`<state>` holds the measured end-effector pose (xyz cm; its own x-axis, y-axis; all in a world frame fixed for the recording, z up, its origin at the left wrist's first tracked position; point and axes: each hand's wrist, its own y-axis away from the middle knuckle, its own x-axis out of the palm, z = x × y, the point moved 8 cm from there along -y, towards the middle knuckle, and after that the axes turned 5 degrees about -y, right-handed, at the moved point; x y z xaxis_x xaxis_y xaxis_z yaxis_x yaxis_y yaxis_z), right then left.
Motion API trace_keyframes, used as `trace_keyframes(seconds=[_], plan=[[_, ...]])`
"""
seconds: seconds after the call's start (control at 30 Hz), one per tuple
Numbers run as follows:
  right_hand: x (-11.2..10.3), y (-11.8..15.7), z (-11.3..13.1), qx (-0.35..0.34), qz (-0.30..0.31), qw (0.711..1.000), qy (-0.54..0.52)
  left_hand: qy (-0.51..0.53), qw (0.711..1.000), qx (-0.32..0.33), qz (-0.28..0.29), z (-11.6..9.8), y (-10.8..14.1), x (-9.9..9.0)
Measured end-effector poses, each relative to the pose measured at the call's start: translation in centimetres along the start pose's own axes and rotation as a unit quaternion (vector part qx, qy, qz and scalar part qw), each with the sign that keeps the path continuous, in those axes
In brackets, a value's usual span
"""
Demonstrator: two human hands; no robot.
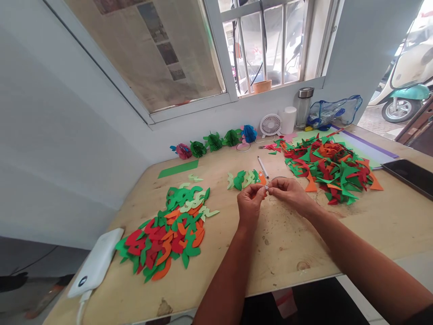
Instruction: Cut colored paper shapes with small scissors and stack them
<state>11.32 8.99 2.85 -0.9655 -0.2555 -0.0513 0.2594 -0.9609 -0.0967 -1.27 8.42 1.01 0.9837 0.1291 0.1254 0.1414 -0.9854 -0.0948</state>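
Over the middle of the table, my left hand and my right hand meet with fingertips pinched together. Between them is a small pale grey piece, too tiny to name. Just behind my left hand lie an orange paper piece and a small group of green paper cut-outs. A white pen lies beyond my fingertips. To the left is a loose pile of curved red, orange and green paper cut-outs. Jagged paper scraps are heaped at the right.
Along the wall stand several folded-paper ornaments, a small white fan, a glass bottle and a clear blue-edged pouch. A green paper strip lies back left. A white power bank and a phone flank the table.
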Motion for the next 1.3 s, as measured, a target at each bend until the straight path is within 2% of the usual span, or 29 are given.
trace_keyframes(seconds=[0.47,0.8,1.03,1.2,1.3], plan=[[-0.7,-0.3,-0.7,0.001,-0.024,0.998,0.065,-0.027,1.0,0.004,0.015,0.1,0.0,0.1],[-0.8,-0.4,-0.4,-0.033,-0.021,0.99,0.136,-0.025,1.0,-0.013,0.008,0.2,-0.1,-0.2],[-0.6,-0.4,-0.3,-0.039,-0.016,0.985,0.165,-0.068,0.997,0.026,0.016,0.0,-0.2,-0.2],[-0.5,-0.3,0.0,-0.047,-0.013,0.984,0.172,-0.078,0.997,0.025,0.002,-0.1,-0.1,-0.3],[-0.8,-0.3,0.0,-0.05,-0.027,0.983,0.175,-0.064,0.998,0.013,-0.025,-0.1,-0.1,-0.8]])
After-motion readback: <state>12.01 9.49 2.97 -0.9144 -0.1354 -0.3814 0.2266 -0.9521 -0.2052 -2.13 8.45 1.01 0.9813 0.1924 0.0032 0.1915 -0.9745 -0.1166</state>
